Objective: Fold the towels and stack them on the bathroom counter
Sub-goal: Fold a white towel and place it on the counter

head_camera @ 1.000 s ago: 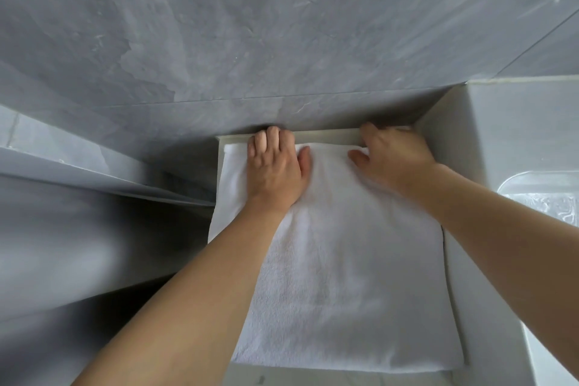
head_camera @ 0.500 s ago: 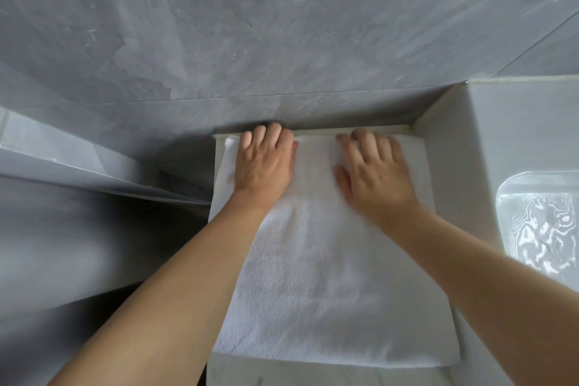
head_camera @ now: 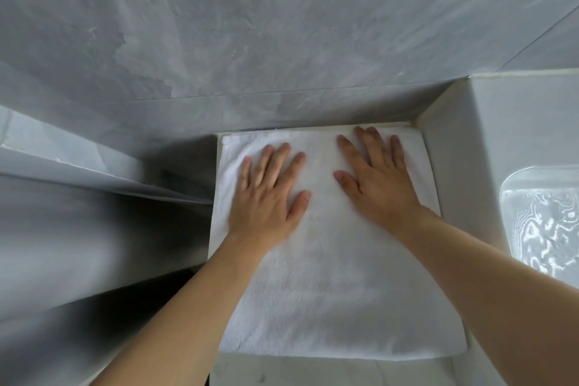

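A folded white towel (head_camera: pixel 329 285) lies flat on the pale counter (head_camera: pixel 313 370), filling the recess between the grey wall and a raised white block. My left hand (head_camera: pixel 269 191) presses flat on the towel's far left part, fingers spread and straight. My right hand (head_camera: pixel 376 178) lies flat on the far right part, fingertips near the back edge. Neither hand grips the cloth.
A grey marble-look wall (head_camera: pixel 282 41) rises right behind the towel. A raised white block (head_camera: pixel 488 166) borders the towel on the right, and a water-filled basin (head_camera: pixel 545 229) lies beyond it. A grey ledge (head_camera: pixel 94 172) and dark gap lie to the left.
Both hands went from holding the towel's far edge to lying flat with spread fingers, and slid a little toward me over the towel.
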The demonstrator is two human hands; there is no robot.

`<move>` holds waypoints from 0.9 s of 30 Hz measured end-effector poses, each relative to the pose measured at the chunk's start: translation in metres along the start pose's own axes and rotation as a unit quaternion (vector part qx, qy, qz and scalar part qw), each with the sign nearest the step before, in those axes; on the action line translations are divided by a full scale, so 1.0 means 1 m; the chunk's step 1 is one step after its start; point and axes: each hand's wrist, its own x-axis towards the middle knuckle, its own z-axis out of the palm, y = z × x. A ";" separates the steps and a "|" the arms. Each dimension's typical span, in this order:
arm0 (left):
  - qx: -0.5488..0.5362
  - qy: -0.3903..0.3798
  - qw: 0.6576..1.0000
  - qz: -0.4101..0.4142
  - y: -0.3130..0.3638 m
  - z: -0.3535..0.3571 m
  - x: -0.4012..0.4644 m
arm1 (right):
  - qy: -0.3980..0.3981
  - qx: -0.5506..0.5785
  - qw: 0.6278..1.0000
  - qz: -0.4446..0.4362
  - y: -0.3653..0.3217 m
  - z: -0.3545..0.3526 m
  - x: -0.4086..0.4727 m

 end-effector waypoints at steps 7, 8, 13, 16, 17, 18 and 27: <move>-0.046 0.002 0.991 -0.126 0.008 -0.018 -0.006 | -0.066 -0.024 0.992 0.109 -0.015 0.008 -0.021; -0.082 0.054 0.973 -0.210 0.005 -0.025 -0.013 | -0.091 -0.027 0.989 0.110 -0.011 0.006 -0.015; -0.365 -0.008 0.799 -0.477 -0.017 -0.048 -0.027 | -0.231 -0.028 0.963 0.140 -0.014 -0.010 0.007; -0.472 -0.055 0.735 -0.483 -0.031 -0.060 -0.021 | -0.305 -0.033 0.937 0.168 -0.024 -0.025 0.024; -0.491 -0.071 0.722 -0.482 -0.034 -0.064 -0.020 | -0.321 -0.044 0.931 0.171 -0.028 -0.029 0.029; -0.504 -0.090 0.718 -0.471 -0.037 -0.068 -0.022 | -0.335 -0.053 0.924 0.175 -0.033 -0.034 0.033; -0.636 -0.109 0.641 -0.415 -0.052 -0.068 -0.026 | -0.370 -0.062 0.904 0.204 -0.042 -0.048 0.032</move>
